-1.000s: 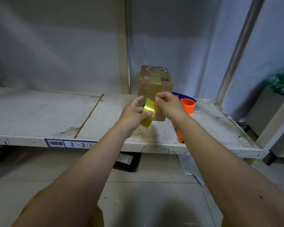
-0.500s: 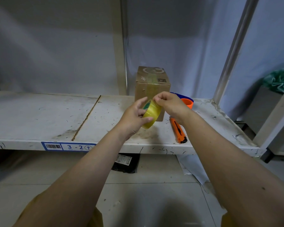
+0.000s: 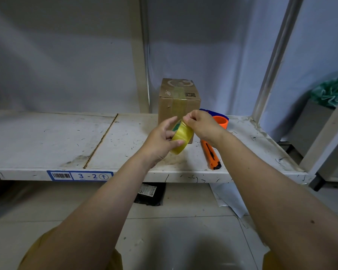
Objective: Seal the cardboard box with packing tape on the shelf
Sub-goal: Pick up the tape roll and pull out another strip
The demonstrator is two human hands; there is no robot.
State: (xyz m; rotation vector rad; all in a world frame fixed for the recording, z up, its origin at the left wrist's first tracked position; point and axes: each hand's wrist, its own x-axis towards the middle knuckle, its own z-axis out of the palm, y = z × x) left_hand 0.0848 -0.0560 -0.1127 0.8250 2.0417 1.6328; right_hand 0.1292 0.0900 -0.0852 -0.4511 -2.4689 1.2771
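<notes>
We hold a yellowish, translucent roll of packing tape (image 3: 181,139) in front of us, above the scuffed white shelf (image 3: 47,137). Our left hand (image 3: 160,140) is curled around the roll, thumb on its outer band and fingers reaching behind it, so most of the green core is hidden; only a sliver shows at the roll's upper left. Our right hand (image 3: 202,125) is nearly closed, its thumb and forefinger pinched together at the roll's top edge. We cannot tell whether they have hold of a loose tape end, since the tape is clear and the fingertips cover that spot.

Behind the hands, the small brown cardboard box (image 3: 179,102) stands upright on the shelf, close to the rear upright post (image 3: 140,55). A strip of clear tape already runs over its top and down its front face; the box's lower front is hidden by the roll and our hands. The print on the lid is too blurred to read.

Right of the box, an orange plastic cylinder (image 3: 220,121) with a blue part behind it is partly covered by our right wrist, so its shape is unclear. An orange utility knife (image 3: 211,154) lies on the shelf near the front edge, its upper end hidden under our right forearm. A blue-bordered label reading 3-2 (image 3: 80,175) sits on the shelf's front lip. A black packet (image 3: 150,193) lies on the floor beneath, half cut off by the shelf.
</notes>
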